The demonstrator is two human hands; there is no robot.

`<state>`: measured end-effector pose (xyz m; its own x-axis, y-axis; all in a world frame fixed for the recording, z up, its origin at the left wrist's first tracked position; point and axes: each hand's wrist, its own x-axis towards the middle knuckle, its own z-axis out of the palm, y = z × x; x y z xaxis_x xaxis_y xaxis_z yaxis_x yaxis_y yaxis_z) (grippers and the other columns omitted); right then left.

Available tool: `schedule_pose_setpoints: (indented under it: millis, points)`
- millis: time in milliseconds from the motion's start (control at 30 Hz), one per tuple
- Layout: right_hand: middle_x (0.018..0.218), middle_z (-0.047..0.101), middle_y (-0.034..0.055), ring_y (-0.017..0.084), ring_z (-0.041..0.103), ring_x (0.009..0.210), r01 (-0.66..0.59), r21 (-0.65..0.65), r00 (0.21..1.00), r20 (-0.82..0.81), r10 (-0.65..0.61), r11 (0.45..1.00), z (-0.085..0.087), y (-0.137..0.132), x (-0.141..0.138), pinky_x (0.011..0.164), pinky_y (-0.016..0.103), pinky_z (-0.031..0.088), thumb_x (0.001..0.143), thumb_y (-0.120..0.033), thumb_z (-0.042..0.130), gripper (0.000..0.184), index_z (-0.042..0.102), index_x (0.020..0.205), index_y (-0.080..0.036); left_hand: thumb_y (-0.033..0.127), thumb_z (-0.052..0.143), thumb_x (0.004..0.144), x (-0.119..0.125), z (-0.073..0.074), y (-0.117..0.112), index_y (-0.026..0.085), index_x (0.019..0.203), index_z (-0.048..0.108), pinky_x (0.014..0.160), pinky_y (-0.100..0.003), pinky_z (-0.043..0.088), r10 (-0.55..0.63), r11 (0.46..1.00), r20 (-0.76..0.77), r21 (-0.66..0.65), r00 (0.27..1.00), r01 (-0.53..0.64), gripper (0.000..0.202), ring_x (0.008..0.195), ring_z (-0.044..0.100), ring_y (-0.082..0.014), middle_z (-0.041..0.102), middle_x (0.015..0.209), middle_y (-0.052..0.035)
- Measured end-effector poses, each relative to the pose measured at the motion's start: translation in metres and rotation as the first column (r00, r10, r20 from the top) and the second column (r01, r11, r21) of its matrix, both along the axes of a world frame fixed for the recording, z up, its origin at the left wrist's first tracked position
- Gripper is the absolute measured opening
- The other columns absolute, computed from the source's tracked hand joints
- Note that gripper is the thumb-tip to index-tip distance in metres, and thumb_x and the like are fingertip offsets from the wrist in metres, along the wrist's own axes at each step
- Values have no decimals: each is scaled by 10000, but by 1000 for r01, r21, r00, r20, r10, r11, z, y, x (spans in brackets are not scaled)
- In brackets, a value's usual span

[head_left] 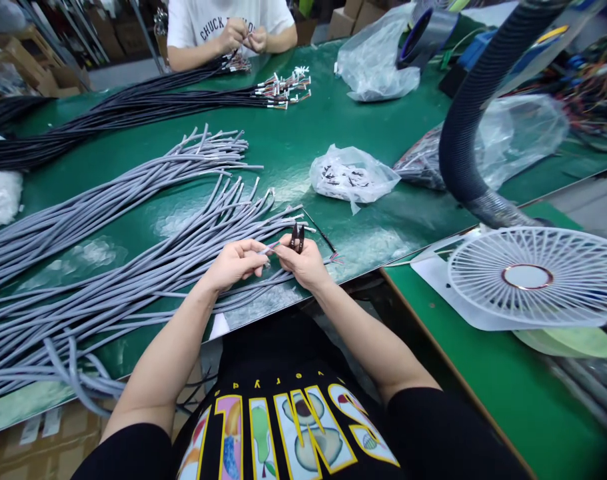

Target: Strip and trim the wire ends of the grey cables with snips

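Observation:
My left hand point(236, 263) pinches the end of a grey cable point(269, 249) near the front edge of the green table point(293, 143). Close beside it, my right hand point(303, 261) is closed around a small black cutting tool point(297, 237), whose tip sits next to the cable end. A thin dark wire point(319, 232) with coloured ends lies just beyond my right hand. A large fan of grey cables point(108, 267) spreads leftward from my hands across the table.
A second grey bundle point(133, 180) and black cables with connectors point(183, 100) lie farther back. A person in a white shirt point(233, 30) works opposite. Plastic bags point(350, 175) sit mid-table. A white fan point(536, 277) and a black hose point(463, 133) stand at right.

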<state>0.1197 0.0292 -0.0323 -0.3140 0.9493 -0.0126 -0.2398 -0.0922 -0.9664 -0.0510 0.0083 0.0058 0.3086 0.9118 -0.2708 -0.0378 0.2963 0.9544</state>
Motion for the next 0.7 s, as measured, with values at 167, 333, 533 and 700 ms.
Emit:
schedule_pose_setpoints:
  millis: [167, 333, 533, 700]
  points:
    - [653, 551, 4, 126, 487, 621, 96, 488, 926, 276, -258, 867, 10, -12, 0, 618, 287, 403, 833, -350, 613, 223, 590, 680, -190, 400, 752, 691, 2, -6, 3, 116, 964, 621, 400, -169, 245, 98, 993, 14, 69, 995, -98, 416, 378, 383, -34, 616, 544, 13]
    - [713, 575, 31, 152, 517, 684, -64, 718, 878, 370, -303, 693, 27, -8, 13, 659, 300, 409, 872, -222, 526, 163, 580, 721, -193, 379, 719, 732, 6, -3, -1, 111, 834, 644, 456, -192, 285, -40, 992, -127, 112, 991, 55, 296, 453, 424, -53, 660, 626, -28]
    - [647, 502, -5, 125, 463, 634, -175, 631, 858, 474, -197, 756, 34, 12, 20, 635, 276, 367, 861, -246, 572, 205, 551, 668, -181, 336, 618, 815, 5, -1, -5, 122, 729, 657, 595, -228, 381, -182, 950, -266, 200, 947, 239, 234, 588, 522, -107, 654, 649, -32]
    - [624, 469, -21, 111, 438, 613, -235, 546, 849, 518, -104, 804, 28, 18, 15, 613, 261, 346, 822, -204, 582, 211, 529, 620, -175, 324, 566, 860, 3, -1, -7, 123, 701, 662, 634, -225, 379, -221, 899, -372, 281, 901, 336, 274, 612, 509, -103, 627, 645, -7]
